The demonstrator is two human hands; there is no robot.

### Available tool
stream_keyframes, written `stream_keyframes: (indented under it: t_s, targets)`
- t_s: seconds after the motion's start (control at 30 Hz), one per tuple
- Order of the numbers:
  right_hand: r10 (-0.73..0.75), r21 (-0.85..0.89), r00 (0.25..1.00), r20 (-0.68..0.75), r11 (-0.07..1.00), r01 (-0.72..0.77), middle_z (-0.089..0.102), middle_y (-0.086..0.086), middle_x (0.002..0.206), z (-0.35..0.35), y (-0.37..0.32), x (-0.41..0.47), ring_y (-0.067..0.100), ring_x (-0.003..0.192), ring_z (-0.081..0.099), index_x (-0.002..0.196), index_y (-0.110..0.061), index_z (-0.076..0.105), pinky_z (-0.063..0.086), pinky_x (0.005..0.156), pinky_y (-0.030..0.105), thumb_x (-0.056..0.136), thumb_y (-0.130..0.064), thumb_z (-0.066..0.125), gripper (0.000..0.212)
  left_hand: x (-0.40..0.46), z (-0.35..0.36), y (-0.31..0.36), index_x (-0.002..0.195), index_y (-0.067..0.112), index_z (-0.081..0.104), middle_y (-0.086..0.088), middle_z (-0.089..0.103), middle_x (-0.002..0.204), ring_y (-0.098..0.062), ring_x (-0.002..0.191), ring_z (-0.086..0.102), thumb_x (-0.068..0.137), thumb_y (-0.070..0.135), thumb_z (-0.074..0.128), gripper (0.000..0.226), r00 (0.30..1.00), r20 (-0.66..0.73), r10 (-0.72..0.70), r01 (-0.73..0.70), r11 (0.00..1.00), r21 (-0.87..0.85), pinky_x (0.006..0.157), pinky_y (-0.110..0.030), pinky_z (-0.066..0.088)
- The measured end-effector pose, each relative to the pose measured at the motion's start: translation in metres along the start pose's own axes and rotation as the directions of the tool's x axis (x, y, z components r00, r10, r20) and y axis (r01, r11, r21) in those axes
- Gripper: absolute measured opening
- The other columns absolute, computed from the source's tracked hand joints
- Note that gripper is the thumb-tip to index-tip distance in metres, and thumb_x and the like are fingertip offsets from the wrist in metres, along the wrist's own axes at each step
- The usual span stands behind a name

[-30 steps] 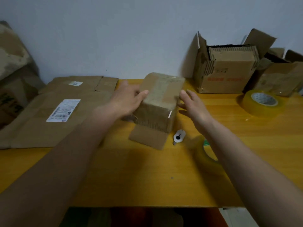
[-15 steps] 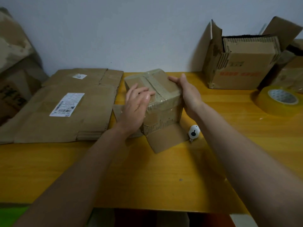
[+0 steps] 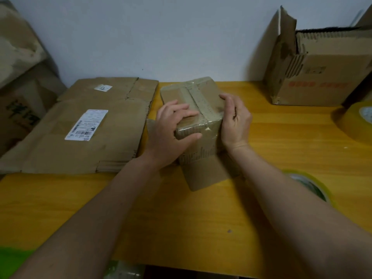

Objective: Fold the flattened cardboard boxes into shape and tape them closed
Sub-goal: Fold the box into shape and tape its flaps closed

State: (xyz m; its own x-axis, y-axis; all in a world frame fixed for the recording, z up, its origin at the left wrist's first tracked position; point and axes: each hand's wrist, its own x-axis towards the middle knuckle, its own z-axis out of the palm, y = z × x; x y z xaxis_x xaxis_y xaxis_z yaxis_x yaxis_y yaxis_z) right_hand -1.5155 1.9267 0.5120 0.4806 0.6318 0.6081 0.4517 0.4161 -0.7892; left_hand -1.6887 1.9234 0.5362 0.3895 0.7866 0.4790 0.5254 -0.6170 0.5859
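A small cardboard box (image 3: 203, 93) stands upright mid-table, its top seam covered with clear tape. One bottom flap (image 3: 205, 176) lies flat on the table toward me. My left hand (image 3: 171, 129) grips the box's near left top corner, fingers on top and thumb on the front face. My right hand (image 3: 235, 121) presses against the box's right side, fingers curled over the top edge. A stack of flattened cardboard boxes (image 3: 80, 125) with a white shipping label lies to the left. One tape roll (image 3: 310, 184) sits beside my right forearm.
An open cardboard carton (image 3: 322, 73) stands at the back right against the wall. A second, larger tape roll (image 3: 356, 121) lies at the right edge. Crumpled cardboard (image 3: 18, 73) leans at the far left. The yellow table (image 3: 201, 228) ends close to me.
The box went from tilted to standing upright, taped top up. My left hand shifted to its near left corner and my right hand moved to its right side. The small white cutter is hidden now.
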Motion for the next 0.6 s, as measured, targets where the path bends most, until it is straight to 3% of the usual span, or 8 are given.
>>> stream_keyframes:
  t_s: [0.07,0.13,0.27,0.43,0.53,0.6]
  targets:
    - [-0.092,-0.085,0.994,0.062,0.992,0.097,0.059,0.020,0.110,-0.005,0.003,-0.001,0.027,0.103,0.056,0.114,0.007,0.057,0.046,0.090,0.036,0.093,-0.037,0.040,0.051,-0.001,-0.001,-0.001,0.122,0.016,0.062,-0.002,0.054,0.132,-0.016,0.132,0.032,0.070,0.031,0.082,0.058,1.000,-0.001,0.015,-0.015,1.000,0.021,0.108,-0.030,0.021]
    - [-0.196,-0.163,0.963,0.186,0.960,0.227,0.052,0.023,0.122,-0.015,0.005,0.001,0.030,0.115,0.049,0.124,0.007,0.051,0.042,0.099,0.033,0.094,-0.042,0.041,0.058,0.000,-0.003,-0.002,0.123,0.014,0.061,-0.002,0.054,0.132,-0.017,0.131,0.033,0.066,0.026,0.086,0.063,1.000,0.004,0.027,-0.027,0.999,0.035,0.107,-0.029,0.021]
    - [-0.336,-0.283,0.813,0.475,0.817,0.503,0.047,0.020,0.136,-0.036,0.003,0.008,0.034,0.130,0.041,0.134,-0.003,0.050,0.034,0.109,0.039,0.091,-0.051,0.045,0.064,0.000,-0.005,-0.003,0.124,0.013,0.060,-0.003,0.054,0.133,-0.022,0.133,0.035,0.061,0.030,0.089,0.071,0.999,0.029,0.036,-0.037,0.999,0.034,0.107,-0.028,0.021]
    - [-0.201,-0.394,0.732,0.651,0.734,0.553,0.050,0.012,0.140,-0.049,-0.018,0.012,0.031,0.137,0.035,0.132,-0.012,0.056,0.028,0.114,0.043,0.079,-0.061,0.057,0.072,-0.003,-0.007,-0.003,0.128,0.014,0.052,0.000,0.050,0.136,-0.016,0.132,0.034,0.050,0.036,0.093,0.090,0.998,0.067,0.016,-0.018,0.999,0.028,0.106,-0.025,0.024]
    - [-0.130,-0.539,0.746,0.653,0.612,0.579,0.054,0.006,0.136,-0.041,-0.041,0.008,0.025,0.133,0.041,0.130,-0.017,0.058,0.020,0.117,0.045,0.072,-0.082,0.040,0.089,-0.007,-0.011,-0.004,0.127,0.012,0.048,-0.003,0.045,0.139,-0.017,0.131,0.036,0.045,0.040,0.094,0.099,0.990,0.122,0.071,-0.075,0.997,0.029,0.108,-0.029,0.029]
    - [-0.081,-0.601,0.757,0.648,0.556,0.574,0.053,0.001,0.137,-0.033,-0.052,0.002,0.022,0.132,0.041,0.132,-0.023,0.056,0.015,0.117,0.046,0.072,-0.085,0.029,0.090,-0.011,-0.015,-0.006,0.131,0.011,0.045,-0.007,0.036,0.144,-0.019,0.135,0.031,0.045,0.042,0.094,0.103,0.981,0.171,0.090,-0.106,0.990,0.089,0.111,-0.033,0.028]
